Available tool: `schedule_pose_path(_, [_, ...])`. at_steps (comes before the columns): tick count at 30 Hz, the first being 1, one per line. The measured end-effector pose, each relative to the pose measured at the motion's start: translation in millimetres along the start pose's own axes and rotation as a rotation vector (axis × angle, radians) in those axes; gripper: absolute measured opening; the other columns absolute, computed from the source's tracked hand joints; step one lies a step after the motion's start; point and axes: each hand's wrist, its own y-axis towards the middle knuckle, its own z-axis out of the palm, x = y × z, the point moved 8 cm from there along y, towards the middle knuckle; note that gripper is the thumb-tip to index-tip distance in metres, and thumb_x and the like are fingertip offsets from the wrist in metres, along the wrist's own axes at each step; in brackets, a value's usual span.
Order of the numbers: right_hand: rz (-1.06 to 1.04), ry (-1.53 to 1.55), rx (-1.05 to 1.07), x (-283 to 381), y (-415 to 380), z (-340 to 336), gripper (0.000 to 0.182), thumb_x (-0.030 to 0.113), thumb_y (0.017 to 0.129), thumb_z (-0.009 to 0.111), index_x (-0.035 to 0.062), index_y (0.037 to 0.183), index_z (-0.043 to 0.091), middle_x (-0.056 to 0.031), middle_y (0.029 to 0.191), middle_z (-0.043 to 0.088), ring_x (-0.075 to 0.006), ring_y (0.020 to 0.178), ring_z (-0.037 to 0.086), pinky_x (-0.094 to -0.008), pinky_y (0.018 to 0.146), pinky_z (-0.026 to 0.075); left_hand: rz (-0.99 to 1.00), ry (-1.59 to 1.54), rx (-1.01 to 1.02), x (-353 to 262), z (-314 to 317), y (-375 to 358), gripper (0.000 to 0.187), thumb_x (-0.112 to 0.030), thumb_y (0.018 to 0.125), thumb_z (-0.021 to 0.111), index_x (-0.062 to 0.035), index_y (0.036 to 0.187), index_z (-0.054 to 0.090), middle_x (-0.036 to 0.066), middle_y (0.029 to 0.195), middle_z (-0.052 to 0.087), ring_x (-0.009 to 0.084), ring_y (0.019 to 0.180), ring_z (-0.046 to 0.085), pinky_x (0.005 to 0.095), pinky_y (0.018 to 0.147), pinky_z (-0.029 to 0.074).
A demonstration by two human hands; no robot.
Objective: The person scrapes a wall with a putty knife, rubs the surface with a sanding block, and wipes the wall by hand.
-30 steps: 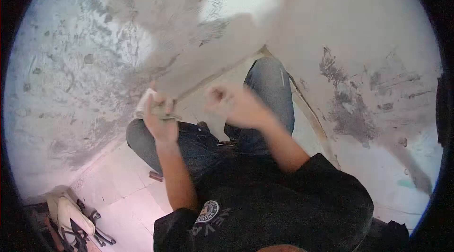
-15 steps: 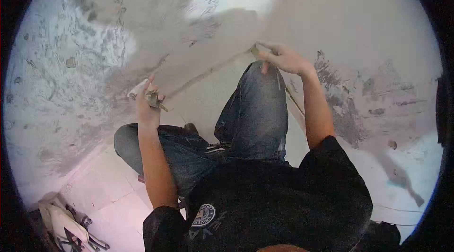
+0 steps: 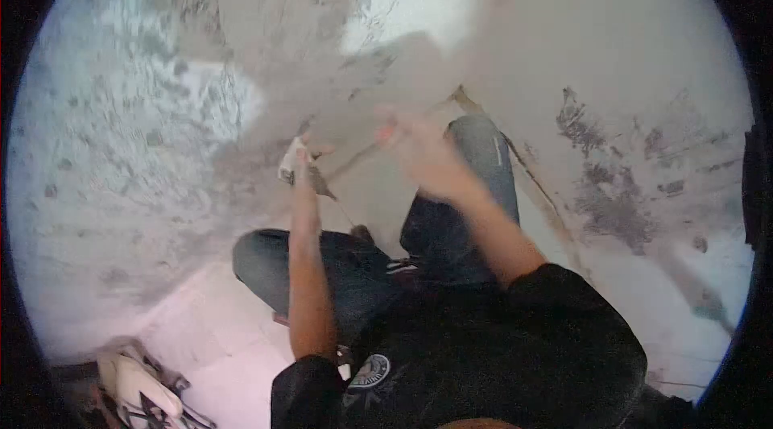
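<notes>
A pale tool bag (image 3: pixel 133 385) lies on the floor (image 3: pixel 217 348) at lower left, the left hand (image 3: pixel 302 167) has its grip clamped on a scraper (image 3: pixel 299 165) near the wall (image 3: pixel 121 187), and the blurred right hand (image 3: pixel 423 155) hovers above the knee (image 3: pixel 475 147), its grip unclear.
</notes>
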Motion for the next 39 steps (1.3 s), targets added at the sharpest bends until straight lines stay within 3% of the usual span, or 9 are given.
schedule_pose_path(4, [0.212, 0.458, -0.032, 13.4, -12.5, 95.0, 0.036, 0.03, 0.1, 0.052, 0.0007, 0.118, 0.06, -0.0168, 0.105, 0.065, -0.0325, 0.1, 0.062, -0.0417, 0.089, 0.048, 0.258, 0.226, 0.126, -55.8, 36.1, 3.0, 0.047, -0.044, 0.104, 0.042, -0.0079, 0.129, 0.06, 0.002, 0.086, 0.057, 0.0073, 0.069, 0.051, 0.0233, 0.05, 0.04])
schedule_pose_path(7, [0.507, 1.168, 0.123, 1.0, 0.7, 117.4, 0.032, 0.034, 0.103, 0.05, 0.0029, 0.107, 0.057, -0.0027, 0.092, 0.058, -0.0098, 0.079, 0.054, -0.0264, 0.068, 0.044, 0.008, 0.358, 0.272, -64.1, 54.1, 19.8, 0.034, -0.033, 0.102, 0.053, -0.0005, 0.105, 0.063, 0.0, 0.079, 0.057, 0.0057, 0.065, 0.049, 0.0232, 0.051, 0.04])
schedule_pose_path(10, [0.404, 1.29, 0.014, 6.2, 30.7, 87.6, 0.026, 0.034, 0.103, 0.052, 0.0095, 0.1, 0.061, 0.0038, 0.083, 0.055, -0.0039, 0.069, 0.048, -0.0201, 0.057, 0.033, 0.199, 0.468, 0.272, -97.2, 83.7, 38.4, 0.032, -0.031, 0.098, 0.06, 0.0, 0.095, 0.061, 0.001, 0.079, 0.059, 0.0073, 0.067, 0.052, 0.0245, 0.053, 0.041])
schedule_pose_path(12, [0.369, 1.213, -0.124, -9.6, 60.1, 65.9, 0.025, 0.033, 0.103, 0.052, 0.0094, 0.101, 0.061, 0.0039, 0.083, 0.055, -0.0038, 0.068, 0.048, -0.0197, 0.057, 0.034, 0.38, 0.539, 0.236, -118.8, 108.6, 53.5, 0.029, -0.026, 0.095, 0.065, 0.0005, 0.105, 0.063, 0.006, 0.087, 0.063, 0.0138, 0.081, 0.059, 0.0306, 0.07, 0.046])
schedule_pose_path(15, [0.355, 1.225, -0.357, -28.6, 94.4, 28.9, 0.027, 0.03, 0.102, 0.053, 0.0054, 0.108, 0.06, -0.0001, 0.092, 0.059, -0.0083, 0.077, 0.053, -0.0243, 0.066, 0.042, 1.252, 0.469, -0.067, -179.7, 129.0, 37.1, 0.035, -0.024, 0.094, 0.064, -0.002, 0.121, 0.06, 0.011, 0.118, 0.064, 0.0231, 0.112, 0.058, 0.0375, 0.1, 0.038])
schedule_pose_path(17, [0.36, 1.327, -0.47, -43.0, 108.6, 22.0, 0.031, 0.029, 0.102, 0.053, 0.0015, 0.115, 0.06, -0.0041, 0.1, 0.064, -0.013, 0.087, 0.059, -0.0294, 0.075, 0.049, 1.668, 1.186, 0.279, -170.7, 173.8, 25.5, 0.042, -0.015, 0.085, 0.068, -0.01, 0.126, 0.059, 0.006, 0.133, 0.061, 0.0235, 0.126, 0.053, 0.0422, 0.108, 0.032])
schedule_pose_path(20, [0.056, 1.122, -0.545, -49.5, 133.2, 10.8, 0.029, 0.023, 0.099, 0.055, -0.0006, 0.113, 0.061, -0.0088, 0.107, 0.067, -0.0181, 0.096, 0.062, -0.0316, 0.081, 0.051, 1.608, 1.519, 0.667, -150.0, 212.3, 49.8, 0.053, -0.013, 0.074, 0.07, -0.0201, 0.126, 0.06, -0.002, 0.135, 0.06, 0.0184, 0.128, 0.052, 0.04, 0.107, 0.035])
schedule_pose_path(28, [0.247, 1.217, -0.541, -51.3, 162.7, -9.2, 0.028, 0.013, 0.095, 0.049, -0.0069, 0.113, 0.058, -0.0197, 0.108, 0.066, -0.0272, 0.102, 0.063, -0.0386, 0.084, 0.051, 1.64, 1.678, 0.734, -161.4, 248.0, 96.2, 0.064, -0.015, 0.061, 0.079, -0.0204, 0.122, 0.059, 0.0, 0.128, 0.059, 0.0184, 0.127, 0.051, 0.039, 0.106, 0.039])
schedule_pose_path(39, [0.247, 0.952, -0.501, -64.6, 171.5, -22.6, 0.037, 0.018, 0.094, 0.048, -0.0084, 0.119, 0.054, -0.0297, 0.116, 0.061, -0.041, 0.113, 0.058, -0.0417, 0.096, 0.045, 1.586, 1.608, 0.638, -163.4, 270.6, 104.1, 0.044, -0.011, 0.062, 0.072, -0.0125, 0.105, 0.06, 0.0, 0.109, 0.063, 0.0199, 0.113, 0.057, 0.0374, 0.103, 0.04])
